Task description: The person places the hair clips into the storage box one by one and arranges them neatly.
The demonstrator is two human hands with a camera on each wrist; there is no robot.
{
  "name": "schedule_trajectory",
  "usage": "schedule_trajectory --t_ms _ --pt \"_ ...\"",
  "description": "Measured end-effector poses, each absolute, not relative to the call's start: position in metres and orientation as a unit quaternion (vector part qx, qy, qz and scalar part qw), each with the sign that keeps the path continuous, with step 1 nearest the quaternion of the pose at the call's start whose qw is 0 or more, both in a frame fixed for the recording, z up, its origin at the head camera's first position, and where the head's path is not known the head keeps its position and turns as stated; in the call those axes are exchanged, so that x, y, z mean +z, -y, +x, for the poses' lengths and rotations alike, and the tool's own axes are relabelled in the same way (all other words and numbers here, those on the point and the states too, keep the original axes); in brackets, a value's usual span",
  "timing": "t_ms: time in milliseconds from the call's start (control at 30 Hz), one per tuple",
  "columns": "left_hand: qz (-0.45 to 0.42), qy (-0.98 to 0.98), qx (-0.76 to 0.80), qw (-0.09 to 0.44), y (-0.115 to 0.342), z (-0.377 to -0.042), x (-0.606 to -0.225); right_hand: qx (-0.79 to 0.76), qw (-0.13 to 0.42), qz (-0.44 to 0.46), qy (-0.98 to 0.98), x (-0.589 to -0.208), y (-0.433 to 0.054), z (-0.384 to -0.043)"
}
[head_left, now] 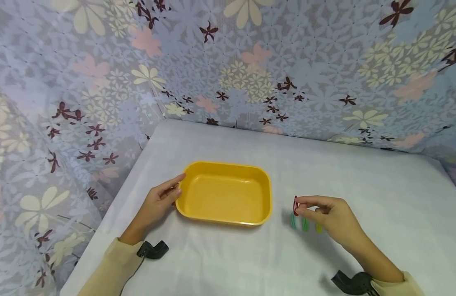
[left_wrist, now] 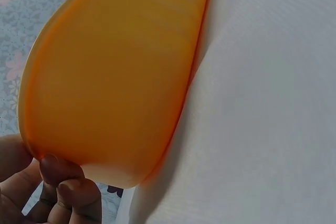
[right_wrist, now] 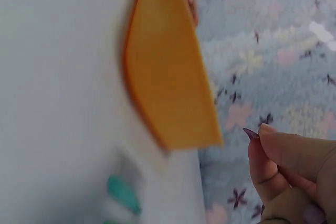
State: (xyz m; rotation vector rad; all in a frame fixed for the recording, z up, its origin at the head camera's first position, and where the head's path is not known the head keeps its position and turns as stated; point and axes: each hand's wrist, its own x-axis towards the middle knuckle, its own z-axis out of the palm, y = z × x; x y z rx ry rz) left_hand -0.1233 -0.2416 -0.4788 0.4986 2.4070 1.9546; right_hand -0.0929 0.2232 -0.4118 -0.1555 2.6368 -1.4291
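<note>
My right hand (head_left: 333, 216) pinches a small red hair clip (head_left: 296, 205) between thumb and fingertips, raised above the table. In the right wrist view only the dark pointed tip of the held clip (right_wrist: 251, 134) shows. Below that hand lie a teal clip (head_left: 293, 222), a green clip (head_left: 305, 225) and a yellow clip (head_left: 318, 228), the last partly hidden by the fingers. To the left, a yellow plastic tray (head_left: 224, 222) stands with nothing in it. My left hand (head_left: 160, 202) grips its left rim, also visible as curled fingers (left_wrist: 79, 195) in the left wrist view.
A white cloth (head_left: 220, 259) covers the table. Flower-patterned fabric (head_left: 309, 90) hangs behind it and along the left side. Black wrist cameras (head_left: 152, 249) are strapped at both sleeves.
</note>
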Motion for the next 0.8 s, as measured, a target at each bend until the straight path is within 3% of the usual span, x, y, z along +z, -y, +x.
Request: schedule_trajectory --t_ms 167,433,800 --pt "0.159 -0.767 0.621 -0.001 0.242 -0.122 -0.482 -0.483 0.104 -0.063 -0.867 -0.403 -0.200 -0.100" --pt "0.146 -0.771 0.620 0.000 0.242 -0.125 -0.481 -0.484 0.098 -0.138 -0.859 -0.396 -0.146 -0.120" --pt "0.150 -0.758 0.634 0.002 0.243 -0.125 -0.479 -0.460 0.134 -0.190 -0.857 -0.404 -0.074 -0.135"
